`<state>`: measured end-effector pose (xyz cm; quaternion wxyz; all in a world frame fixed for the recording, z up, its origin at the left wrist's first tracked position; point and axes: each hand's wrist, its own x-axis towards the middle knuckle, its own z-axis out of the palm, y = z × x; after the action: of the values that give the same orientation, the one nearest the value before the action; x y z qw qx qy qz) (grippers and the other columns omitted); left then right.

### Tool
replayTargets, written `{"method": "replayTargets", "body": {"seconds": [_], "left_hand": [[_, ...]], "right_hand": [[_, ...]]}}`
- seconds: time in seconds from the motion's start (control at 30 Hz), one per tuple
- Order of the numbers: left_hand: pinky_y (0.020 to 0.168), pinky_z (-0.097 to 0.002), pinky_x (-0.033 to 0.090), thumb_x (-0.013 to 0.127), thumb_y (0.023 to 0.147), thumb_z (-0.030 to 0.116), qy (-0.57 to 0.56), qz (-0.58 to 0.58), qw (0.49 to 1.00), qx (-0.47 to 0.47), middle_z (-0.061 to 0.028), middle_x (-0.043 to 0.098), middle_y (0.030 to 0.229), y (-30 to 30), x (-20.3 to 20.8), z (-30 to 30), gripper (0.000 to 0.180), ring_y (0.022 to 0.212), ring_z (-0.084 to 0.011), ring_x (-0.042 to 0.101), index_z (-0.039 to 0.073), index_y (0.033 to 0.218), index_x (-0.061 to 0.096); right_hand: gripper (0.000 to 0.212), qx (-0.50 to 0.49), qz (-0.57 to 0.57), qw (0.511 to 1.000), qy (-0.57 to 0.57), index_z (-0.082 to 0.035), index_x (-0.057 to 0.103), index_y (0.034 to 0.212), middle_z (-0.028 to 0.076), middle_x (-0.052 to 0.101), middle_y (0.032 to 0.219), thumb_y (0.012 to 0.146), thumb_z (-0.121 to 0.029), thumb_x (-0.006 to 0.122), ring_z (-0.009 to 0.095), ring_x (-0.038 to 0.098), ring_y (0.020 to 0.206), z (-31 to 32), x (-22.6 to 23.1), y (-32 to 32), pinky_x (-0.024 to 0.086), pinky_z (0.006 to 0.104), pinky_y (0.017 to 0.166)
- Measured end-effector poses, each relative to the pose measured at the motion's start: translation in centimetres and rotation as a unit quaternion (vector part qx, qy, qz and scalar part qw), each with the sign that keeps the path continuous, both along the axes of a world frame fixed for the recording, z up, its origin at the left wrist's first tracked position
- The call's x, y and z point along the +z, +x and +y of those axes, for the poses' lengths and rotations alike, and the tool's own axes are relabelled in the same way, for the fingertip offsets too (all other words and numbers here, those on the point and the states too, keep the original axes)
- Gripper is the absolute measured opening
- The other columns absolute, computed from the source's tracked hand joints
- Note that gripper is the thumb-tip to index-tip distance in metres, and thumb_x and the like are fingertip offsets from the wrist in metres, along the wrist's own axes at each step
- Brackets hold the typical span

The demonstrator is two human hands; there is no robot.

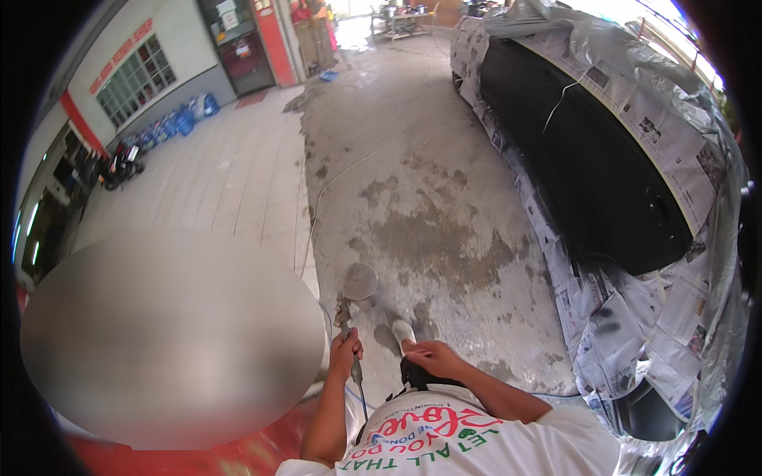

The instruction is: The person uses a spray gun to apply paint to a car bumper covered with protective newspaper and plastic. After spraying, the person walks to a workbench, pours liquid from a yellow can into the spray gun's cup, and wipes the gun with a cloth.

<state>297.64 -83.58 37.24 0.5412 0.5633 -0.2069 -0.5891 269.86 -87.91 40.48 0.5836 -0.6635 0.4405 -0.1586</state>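
My left hand (345,355) is closed around the grip of what looks like a spray gun (342,313), held low in front of me. Its body is stained, and a round, greyish cup (361,281) sits at its far end. From the bottom of the grip a thin hose (364,404) runs down past my shirt. Beside my dark trousers, my right hand (431,358) has its fingers curled in; whatever they may hold is hidden. A pale shoe (403,330) shows just beyond it.
On the right stands a car masked with newspaper (611,333) and plastic sheeting (599,40), its black panel (587,159) exposed. A pale hose (345,170) crosses the stained concrete. Blue water jugs (184,120) and a motorcycle (119,165) line the left wall. A blurred oval covers the lower left.
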Motion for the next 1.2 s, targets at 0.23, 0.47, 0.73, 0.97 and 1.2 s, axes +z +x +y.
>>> {"method": "replayTargets", "body": {"seconds": [0.23,0.47,0.73,0.97,1.2], "left_hand": [[0.052,-0.0294,0.045,0.062,0.098,0.027,-0.021,-0.103,0.993,0.050,-0.0039,0.058,0.069,10.5,4.8,-16.3,0.025,0.055,-0.0140,0.055,0.002,0.098,0.063],[0.059,-0.0278,0.048,0.065,0.094,0.006,-0.057,-0.062,0.990,0.115,-0.0035,0.061,0.087,28.9,4.5,-27.1,0.036,0.070,-0.0121,0.060,0.002,0.126,0.051],[0.064,-0.0296,0.049,0.071,0.094,0.028,0.057,-0.070,0.989,0.119,-0.0009,0.064,0.078,54.1,4.5,-38.7,0.026,0.070,-0.0102,0.059,0.004,0.101,0.063],[0.073,-0.0393,0.052,0.075,0.088,0.033,0.051,-0.260,0.946,0.184,-0.0152,0.072,0.089,77.6,4.6,-54.5,0.036,0.083,-0.0304,0.069,0.001,0.100,0.065],[0.066,-0.0331,0.050,0.072,0.092,0.034,0.035,-0.185,0.961,0.204,-0.0071,0.065,0.082,104.7,8.3,-65.4,0.036,0.073,-0.0210,0.063,0.004,0.109,0.062]], "right_hand": [[0.061,0.148,0.066,0.980,0.118,-0.009,0.063,0.130,0.013,0.072,0.109,0.089,-0.054,0.070,0.026,0.069,0.096,-23.3,9.3,28.0,0.055,0.0355,0.085],[0.029,0.133,0.017,0.991,0.017,-0.003,0.069,0.100,0.014,0.072,0.090,0.085,-0.028,0.071,0.021,0.069,0.083,-37.0,2.8,51.5,0.055,0.0363,0.076],[0.012,0.062,-0.208,0.951,0.218,0.000,0.054,0.100,0.013,0.069,0.083,0.089,-0.001,0.052,0.022,0.069,0.067,-50.4,5.2,81.8,0.055,0.0335,0.058],[0.008,-0.011,-0.181,0.978,0.099,0.000,0.046,0.104,0.014,0.067,0.081,0.096,-0.004,0.046,0.018,0.065,0.060,-62.5,5.6,105.3,0.049,0.0302,0.051],[0.007,0.039,-0.269,0.956,0.112,-0.002,0.044,0.101,0.008,0.060,0.072,0.096,-0.005,0.048,0.014,0.057,0.055,-74.6,7.1,133.6,0.046,0.0280,0.051]]}}
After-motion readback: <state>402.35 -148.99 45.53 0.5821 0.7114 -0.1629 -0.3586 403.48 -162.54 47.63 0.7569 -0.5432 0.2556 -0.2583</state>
